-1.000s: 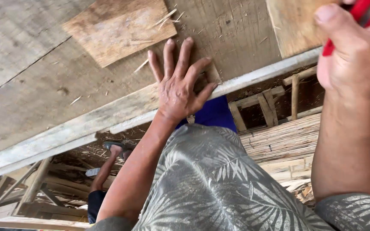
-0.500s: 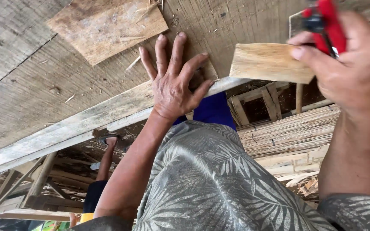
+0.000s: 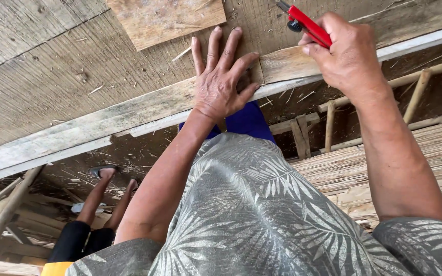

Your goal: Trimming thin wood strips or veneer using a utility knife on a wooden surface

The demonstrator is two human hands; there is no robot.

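Note:
My left hand [image 3: 220,82] lies flat with its fingers spread on the near edge of a rough wooden worktop [image 3: 67,87], over a small piece of wood. My right hand [image 3: 346,53] is closed around a red-handled tool [image 3: 307,23] whose tip points up and left. It hovers just right of my left hand. Between the two hands a pale flat wooden piece [image 3: 285,64] rests along the worktop's edge, touching the thumb side of my left hand.
A square plywood board [image 3: 164,18] lies on the worktop beyond my left hand. Below the edge are stacked bamboo slats [image 3: 390,163], a wooden frame [image 3: 328,125] and another person's legs [image 3: 95,199] with a sandal. Splinters litter the top.
My right hand came down and left with the tool, and the pale wooden piece it held now lies on the worktop edge beside my left hand, which stayed flat.

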